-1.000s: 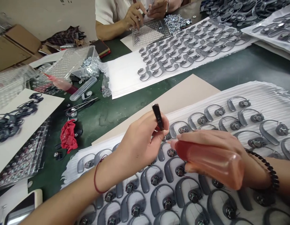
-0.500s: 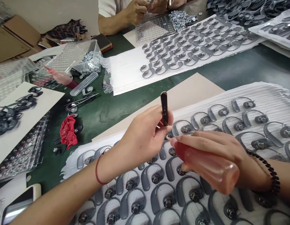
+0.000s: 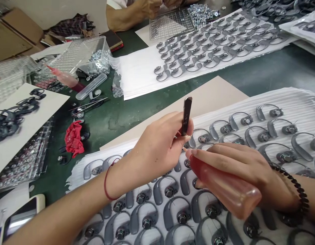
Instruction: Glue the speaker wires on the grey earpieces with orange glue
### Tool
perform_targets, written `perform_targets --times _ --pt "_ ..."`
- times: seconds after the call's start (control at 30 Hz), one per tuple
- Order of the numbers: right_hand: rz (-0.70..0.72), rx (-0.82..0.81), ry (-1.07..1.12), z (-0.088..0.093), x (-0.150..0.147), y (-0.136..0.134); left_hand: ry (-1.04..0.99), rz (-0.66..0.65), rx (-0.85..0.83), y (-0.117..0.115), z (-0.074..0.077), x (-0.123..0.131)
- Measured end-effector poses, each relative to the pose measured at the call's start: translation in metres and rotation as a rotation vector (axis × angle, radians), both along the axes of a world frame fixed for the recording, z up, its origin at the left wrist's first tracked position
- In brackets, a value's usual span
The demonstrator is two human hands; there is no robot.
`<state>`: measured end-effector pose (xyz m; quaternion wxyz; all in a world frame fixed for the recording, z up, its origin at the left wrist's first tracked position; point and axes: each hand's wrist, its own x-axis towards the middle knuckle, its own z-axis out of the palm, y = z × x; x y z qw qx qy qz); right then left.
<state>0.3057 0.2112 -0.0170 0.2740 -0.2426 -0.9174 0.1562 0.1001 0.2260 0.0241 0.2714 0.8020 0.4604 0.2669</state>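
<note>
My left hand [image 3: 161, 141] is closed round black tweezers [image 3: 186, 115], whose flat end points up; their tips are hidden under the fingers. My right hand [image 3: 239, 166] grips a soft squeeze bottle [image 3: 227, 187] of red liquid, tilted with its narrow nozzle pointing left. The nozzle tip is close to the left fingertips, over one of the grey ear-hook parts. Rows of these curved grey ear hooks [image 3: 170, 212], each with a round metallic piece and thin wires, lie on white ridged foam sheeting [image 3: 297, 102] beneath both hands.
Across the green table [image 3: 116, 119], a person's hands [image 3: 149, 8] work by another sheet of ear hooks [image 3: 193, 51]. At left are a second red bottle [image 3: 65, 79], metal tweezers [image 3: 92, 107], a red cloth [image 3: 73, 139], clear trays and a phone [image 3: 22, 221].
My left hand and its tweezers have shifted slightly right, and the tweezers lean more to the right. The bottle's rear end has dropped slightly. The view has tilted down a little.
</note>
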Motion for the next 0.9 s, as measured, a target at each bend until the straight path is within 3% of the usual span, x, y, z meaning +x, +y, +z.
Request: perform_targets --times 0.63,0.9 --pt "0.071 -0.074 0.062 0.001 0.000 0.003 0.014 0.027 -0.028 -0.005 0.002 0.000" --pt "-0.046 -0.156 0.124 0.002 0.001 0.002 0.004 0.038 -0.017 -0.010 -0.001 -0.003"
